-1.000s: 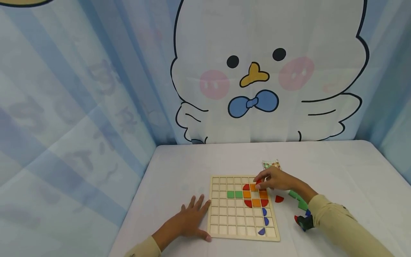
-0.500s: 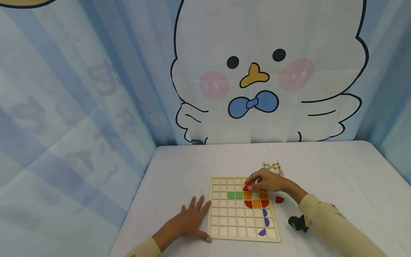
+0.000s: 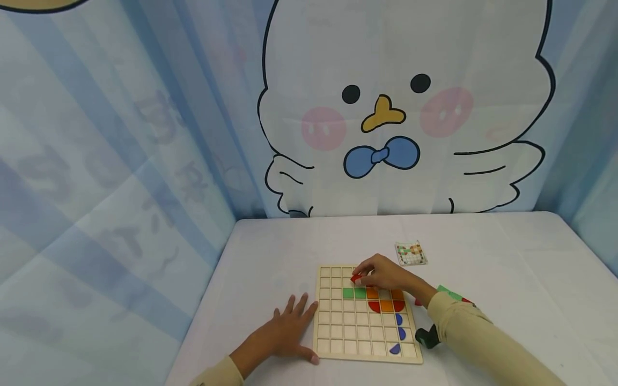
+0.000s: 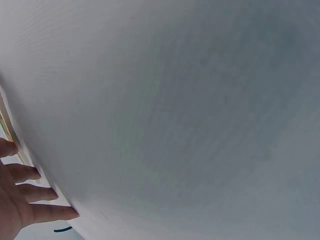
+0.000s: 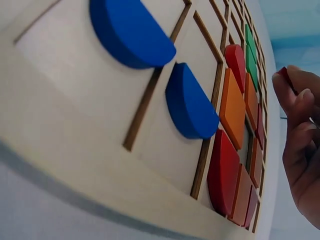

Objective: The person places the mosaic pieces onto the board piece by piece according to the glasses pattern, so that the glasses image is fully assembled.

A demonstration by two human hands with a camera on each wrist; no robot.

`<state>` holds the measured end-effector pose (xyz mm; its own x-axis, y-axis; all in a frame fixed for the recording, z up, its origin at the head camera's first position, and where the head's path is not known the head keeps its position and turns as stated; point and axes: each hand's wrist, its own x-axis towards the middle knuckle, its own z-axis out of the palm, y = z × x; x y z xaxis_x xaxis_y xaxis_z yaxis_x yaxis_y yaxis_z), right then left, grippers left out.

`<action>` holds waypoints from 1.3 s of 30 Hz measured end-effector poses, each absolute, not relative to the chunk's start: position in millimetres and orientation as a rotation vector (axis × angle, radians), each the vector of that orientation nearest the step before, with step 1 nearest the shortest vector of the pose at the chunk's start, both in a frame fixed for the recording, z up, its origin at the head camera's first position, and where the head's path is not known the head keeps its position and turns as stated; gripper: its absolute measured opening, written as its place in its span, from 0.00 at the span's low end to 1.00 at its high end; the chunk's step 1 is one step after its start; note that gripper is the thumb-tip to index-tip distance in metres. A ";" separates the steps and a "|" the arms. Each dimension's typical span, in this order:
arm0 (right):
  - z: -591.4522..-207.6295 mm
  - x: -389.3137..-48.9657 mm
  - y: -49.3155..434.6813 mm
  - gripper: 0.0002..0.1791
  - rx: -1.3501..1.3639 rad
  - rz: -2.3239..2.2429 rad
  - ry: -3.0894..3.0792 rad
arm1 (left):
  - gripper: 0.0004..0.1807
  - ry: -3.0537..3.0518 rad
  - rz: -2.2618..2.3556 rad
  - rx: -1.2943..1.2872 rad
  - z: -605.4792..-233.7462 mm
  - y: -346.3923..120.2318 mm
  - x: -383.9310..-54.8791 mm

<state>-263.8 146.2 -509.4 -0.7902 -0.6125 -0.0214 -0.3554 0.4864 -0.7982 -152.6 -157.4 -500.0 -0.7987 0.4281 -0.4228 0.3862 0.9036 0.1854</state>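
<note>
A square wooden grid board (image 3: 335, 346) lies on the white table. Over its upper part, my right hand (image 3: 381, 272) pinches a small red piece (image 3: 356, 279) with rounded edge between thumb and fingertips; the right wrist view shows a sliver of this red piece (image 5: 286, 76) there. My left hand (image 3: 288, 328) lies with fingers spread, fingertips at the board's left edge. Green squares (image 3: 354, 293), orange squares (image 5: 233, 107), red rounded pieces (image 5: 223, 170) and blue rounded pieces (image 5: 191, 102) sit in the board's cells. The right hand partly hides the top rows.
A small card with a coloured grid pattern (image 3: 411, 253) lies behind the board. Loose green pieces (image 3: 449, 292) and a bit of red show beside the right sleeve (image 3: 475, 327), which hides part of them. A printed curtain (image 3: 376, 193) hangs behind the table.
My right hand has moved left across the board's upper part, carrying the red piece past the orange and red cluster. The pattern card is uncovered. The left hand has stayed put.
</note>
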 end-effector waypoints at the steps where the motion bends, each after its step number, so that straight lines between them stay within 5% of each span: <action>1: -509.9 -263.4 144.4 0.14 -0.824 -1.199 2.433 | 0.66 2.599 0.123 0.592 -500.6 -157.5 -152.8; 39: -518.9 -253.2 110.4 0.08 -0.669 -0.989 2.791 | 0.65 2.592 0.096 0.574 -498.2 -156.1 -152.7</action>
